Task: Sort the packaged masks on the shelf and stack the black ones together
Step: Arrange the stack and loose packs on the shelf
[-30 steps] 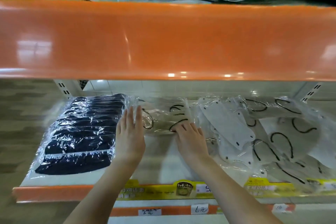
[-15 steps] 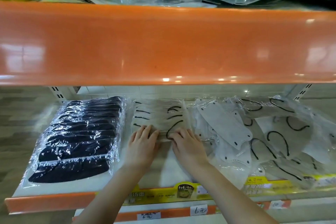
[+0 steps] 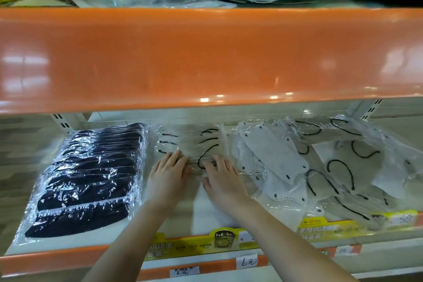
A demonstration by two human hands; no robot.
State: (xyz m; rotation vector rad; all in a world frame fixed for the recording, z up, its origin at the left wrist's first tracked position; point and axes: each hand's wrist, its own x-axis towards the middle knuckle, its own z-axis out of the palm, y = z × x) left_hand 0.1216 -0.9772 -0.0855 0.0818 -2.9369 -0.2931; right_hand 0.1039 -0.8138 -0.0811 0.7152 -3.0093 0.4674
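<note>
Black masks [image 3: 89, 174]: 1 stack, left of shelf [image 3: 57, 256]. Both hands, left hand [image 3: 168, 175] & right hand [image 3: 223, 179], flat on 1 pale mask pack [image 3: 192, 144], fingers straight, no grip.

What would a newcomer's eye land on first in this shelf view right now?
Probably the wide orange shelf edge across the upper middle, then the neat stack of black masks in clear wrap at the left of the lower shelf. In the centre, the left hand and right hand rest on a pack of pale masks with black ear loops, while a loose heap of white masks sprawls to the right.
</note>
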